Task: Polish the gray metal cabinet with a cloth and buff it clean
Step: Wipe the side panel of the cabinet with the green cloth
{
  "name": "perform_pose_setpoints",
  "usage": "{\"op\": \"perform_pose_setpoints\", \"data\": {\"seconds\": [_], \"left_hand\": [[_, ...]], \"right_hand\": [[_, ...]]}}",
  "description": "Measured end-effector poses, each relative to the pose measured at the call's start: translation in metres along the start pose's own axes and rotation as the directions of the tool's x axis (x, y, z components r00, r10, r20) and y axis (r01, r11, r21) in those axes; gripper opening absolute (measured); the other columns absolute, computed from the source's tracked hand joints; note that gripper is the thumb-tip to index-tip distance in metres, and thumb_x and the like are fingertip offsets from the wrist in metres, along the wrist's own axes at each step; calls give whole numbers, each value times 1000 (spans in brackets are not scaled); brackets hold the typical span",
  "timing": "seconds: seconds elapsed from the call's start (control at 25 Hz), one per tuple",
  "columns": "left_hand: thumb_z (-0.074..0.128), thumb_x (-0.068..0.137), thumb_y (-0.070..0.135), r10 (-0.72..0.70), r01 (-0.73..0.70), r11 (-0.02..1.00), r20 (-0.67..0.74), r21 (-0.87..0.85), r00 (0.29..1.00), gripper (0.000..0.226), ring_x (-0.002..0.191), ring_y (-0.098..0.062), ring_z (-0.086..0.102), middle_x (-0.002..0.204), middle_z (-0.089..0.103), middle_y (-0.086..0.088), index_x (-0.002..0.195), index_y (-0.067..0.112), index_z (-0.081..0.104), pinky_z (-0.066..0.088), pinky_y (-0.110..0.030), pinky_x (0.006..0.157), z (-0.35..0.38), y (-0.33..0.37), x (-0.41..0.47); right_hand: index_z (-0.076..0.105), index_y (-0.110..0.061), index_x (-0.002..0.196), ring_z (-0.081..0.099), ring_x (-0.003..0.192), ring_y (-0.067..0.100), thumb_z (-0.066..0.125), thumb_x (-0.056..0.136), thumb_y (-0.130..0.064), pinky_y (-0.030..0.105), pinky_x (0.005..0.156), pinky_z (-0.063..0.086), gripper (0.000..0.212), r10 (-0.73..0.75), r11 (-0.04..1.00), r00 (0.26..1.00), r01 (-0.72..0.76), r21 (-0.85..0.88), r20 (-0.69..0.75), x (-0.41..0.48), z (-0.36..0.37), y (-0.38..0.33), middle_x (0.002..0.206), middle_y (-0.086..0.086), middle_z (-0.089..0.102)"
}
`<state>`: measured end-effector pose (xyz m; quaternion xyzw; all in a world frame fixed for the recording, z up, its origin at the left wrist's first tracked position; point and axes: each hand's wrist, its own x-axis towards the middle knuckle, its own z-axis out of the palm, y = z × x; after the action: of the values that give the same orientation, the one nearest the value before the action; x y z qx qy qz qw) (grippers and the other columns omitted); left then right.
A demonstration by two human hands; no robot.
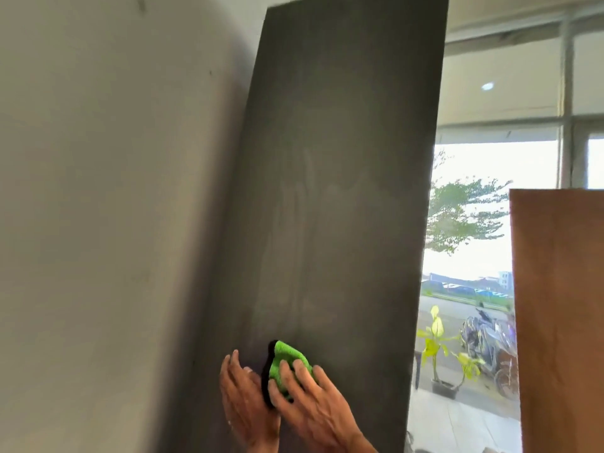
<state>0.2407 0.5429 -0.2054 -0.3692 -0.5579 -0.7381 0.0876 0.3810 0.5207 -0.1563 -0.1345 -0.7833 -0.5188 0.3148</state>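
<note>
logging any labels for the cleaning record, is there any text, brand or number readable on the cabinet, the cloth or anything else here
None can be read.
Gray metal cabinet: bare side panel, no label or number.
Green cloth: no tag or print shows.
Brown panel: plain.
Motorbikes outside the window: too small and blurred to read any plate.

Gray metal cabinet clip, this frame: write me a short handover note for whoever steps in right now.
Right hand: pressing the folded green microfibre cloth against the low part of the tall gray metal cabinet side panel.
Left hand: open, flat against the panel beside the cloth, at its left edge.
Done: faint wipe streaks show across the middle of the panel, so that part looks worked.
Left: streaks need buffing out; the top looks untouched, though it is hard to tell; below the hands is out of view.
</note>
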Motion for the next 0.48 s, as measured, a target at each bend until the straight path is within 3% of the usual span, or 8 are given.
{"op": "perform_pose_setpoints", "data": {"seconds": [0.16, 0.24, 0.36, 0.48], "left_hand": [[30, 102, 29, 54, -62, 993, -83, -97, 995, 50, 117, -43, 58, 129, 59, -25, 131, -2, 57, 49, -51, 97, -2, 164, 142], [32, 102, 38, 63, -81, 985, -124, -151, 990, 49, 106, -38, 64, 116, 68, -17, 122, 6, 63, 50, -41, 87, -9, 231, 200], [35, 100, 51, 114, -120, 963, -42, -242, 993, 44, 84, -24, 69, 92, 75, -1, 102, 21, 68, 41, -29, 65, -14, 322, 286], [35, 96, 64, 164, -151, 929, 10, -337, 986, 52, 77, -6, 67, 87, 73, 10, 99, 24, 68, 44, -21, 62, -9, 388, 362]], "right_hand": [[67, -26, 121, 54, 114, 29, 50, 90, -23, 38, 82, 57, 36, 89, 995, 995, -91, -46, -48, 138, -59, 135, 125, 9, 68], [67, -24, 125, 57, 113, 31, 51, 88, -22, 39, 81, 55, 40, 164, 985, 984, -168, -50, -66, 200, -79, 191, 126, 12, 65], [67, -21, 128, 58, 112, 34, 48, 89, -19, 40, 81, 53, 43, 213, 972, 972, -220, -77, -95, 297, -102, 275, 125, 17, 65], [61, -17, 133, 56, 115, 34, 43, 91, -14, 41, 87, 53, 46, 218, 963, 970, -232, -140, -104, 382, -118, 349, 127, 19, 63]]}}
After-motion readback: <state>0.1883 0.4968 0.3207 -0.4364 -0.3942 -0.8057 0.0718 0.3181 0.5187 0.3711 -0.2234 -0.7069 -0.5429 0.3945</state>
